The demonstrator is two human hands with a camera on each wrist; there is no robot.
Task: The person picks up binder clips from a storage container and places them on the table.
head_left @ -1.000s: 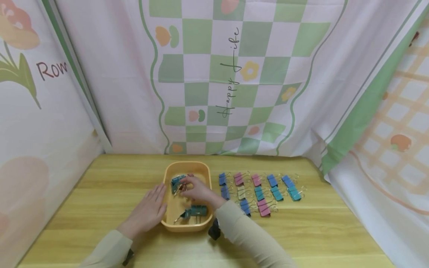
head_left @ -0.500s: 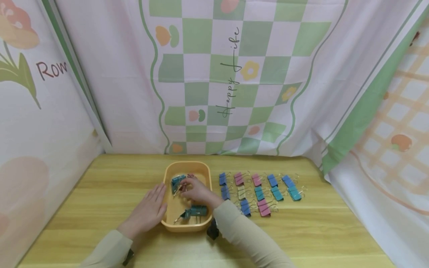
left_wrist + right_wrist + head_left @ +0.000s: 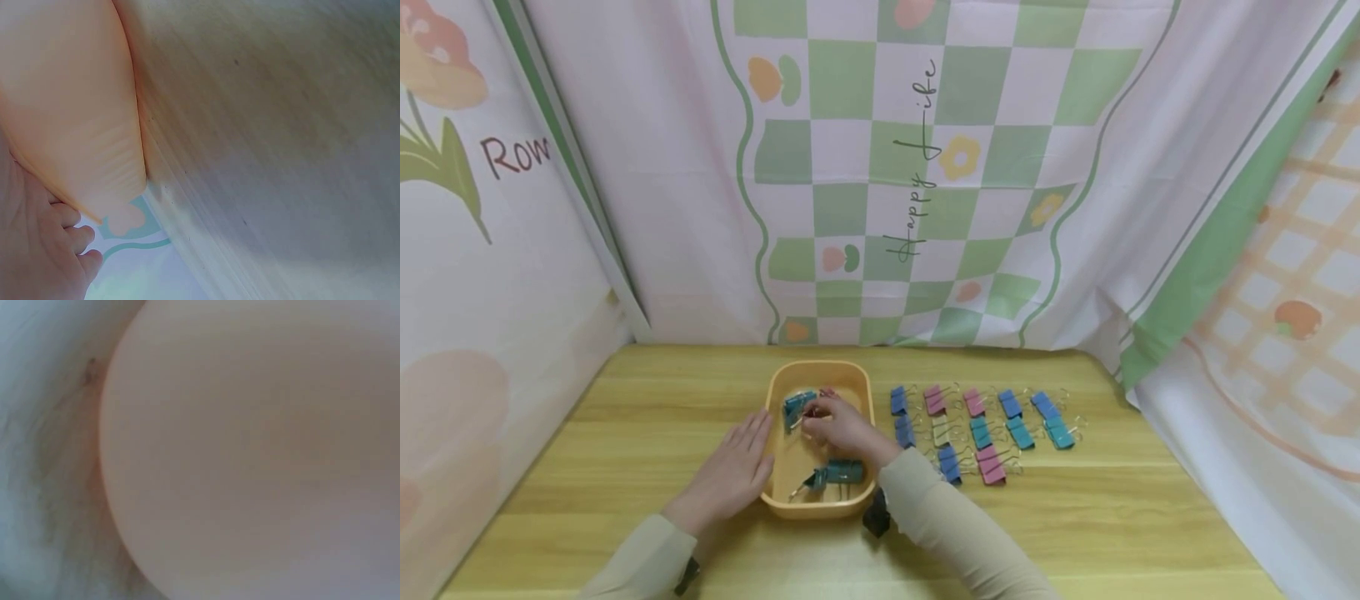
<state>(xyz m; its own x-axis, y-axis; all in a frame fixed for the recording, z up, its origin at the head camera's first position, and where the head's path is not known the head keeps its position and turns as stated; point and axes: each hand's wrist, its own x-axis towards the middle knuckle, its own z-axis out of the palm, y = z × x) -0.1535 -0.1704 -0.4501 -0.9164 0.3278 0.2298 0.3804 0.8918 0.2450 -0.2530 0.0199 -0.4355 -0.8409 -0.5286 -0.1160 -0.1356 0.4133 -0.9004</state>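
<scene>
A yellow-orange plastic tray stands on the table with several binder clips in it. My left hand rests against the tray's left rim, fingers straight; the left wrist view shows that hand at the tray's outer wall. Inside the tray, my right hand pinches a binder clip, mostly hidden by the fingers. A teal binder clip lies just beyond the fingertips, and a bit of a pink clip shows behind them. Dark green clips lie at the tray's near end.
Right of the tray, several blue, pink, yellow and teal binder clips lie in rows, among them a pink clip at the front and a teal clip at the right. A printed curtain hangs behind the wooden table.
My right fingers have shifted slightly within the tray, and the reddish clip by them is now more hidden. The left hand and the clip rows stay put.
</scene>
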